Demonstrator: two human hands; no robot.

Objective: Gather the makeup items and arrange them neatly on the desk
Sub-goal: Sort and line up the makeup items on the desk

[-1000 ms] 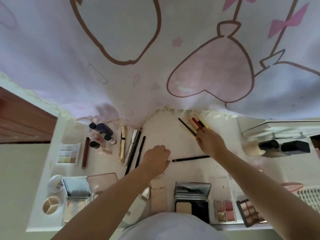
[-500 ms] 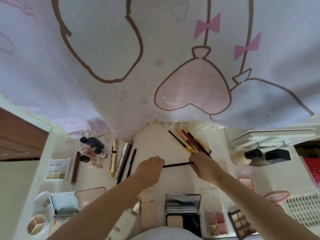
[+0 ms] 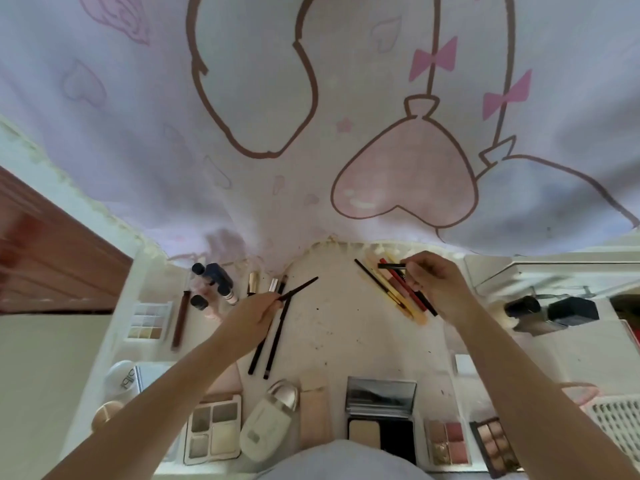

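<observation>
My left hand [image 3: 254, 311] pinches a thin black pencil [image 3: 300, 287] that points up and to the right, above two black pencils [image 3: 273, 337] lying on the white desk [image 3: 332, 327]. My right hand [image 3: 438, 285] pinches a short black cap [image 3: 391, 266] over a row of yellow, red and black pencils [image 3: 398, 289] at the back right. Small bottles [image 3: 213, 282] and gold tubes [image 3: 253, 282] stand at the back left. Along the front edge lie several palettes, among them a grey one [image 3: 213, 429] and a black compact [image 3: 381, 420].
A printed pink-and-white curtain [image 3: 311, 116] hangs right behind the desk. A pale eyeshadow palette [image 3: 149, 320] and a brown stick [image 3: 180, 318] lie at the left. Dark jars [image 3: 554, 311] and a white box [image 3: 554, 271] sit to the right, a white basket [image 3: 620, 427] at front right.
The long black pencil lay on the desk, both hands took hold of it, and now its body is lifted in my left hand while my right hand has moved back right with the cap.
</observation>
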